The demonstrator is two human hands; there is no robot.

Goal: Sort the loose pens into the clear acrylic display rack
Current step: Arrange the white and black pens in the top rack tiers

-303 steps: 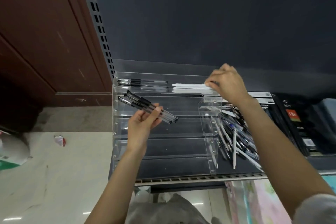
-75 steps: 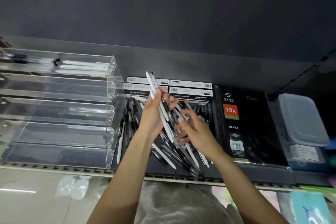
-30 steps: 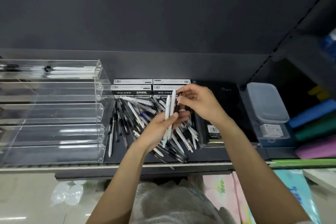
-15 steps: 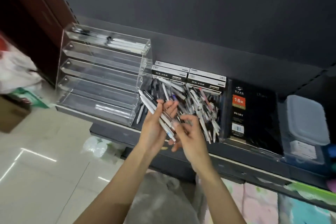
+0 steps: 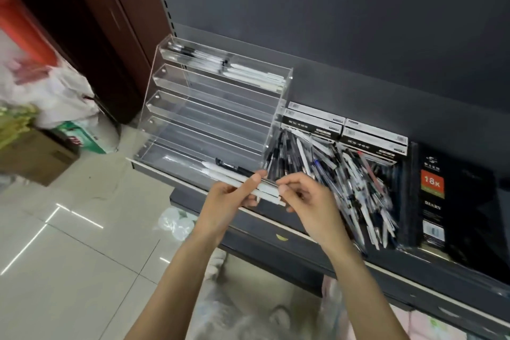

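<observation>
On the floor at the far left sit a white plastic bag [image 5: 59,91] and a brown cardboard box [image 5: 33,156], blurred. On the dark store shelf [image 5: 276,222] stands the clear acrylic display rack [image 5: 209,116], five stepped tiers; only the top tier holds anything, black pens [image 5: 190,55] to the left and white pens [image 5: 256,78] to the right, while the four lower tiers look empty. Just in front of the rack's lowest tier, the left hand [image 5: 231,201] grips a small bundle of pens [image 5: 240,178] — mostly white barrels with one black one behind — lying nearly level and pointing left. The right hand [image 5: 306,201] pinches the bundle's right end with thumb and fingertips, apparently squaring it up. A second ago both hands were over the loose pile picking pens out; now they have swung left with the gathered bundle — so picking seems finished for this round and placing into a tier looks next. To the right of the rack lies the loose pile of pens [image 5: 345,182], still large, with boxed pens [image 5: 345,130] behind it and a black diary labelled 18K [image 5: 433,193] at the far right. Most of the sorting remains.
</observation>
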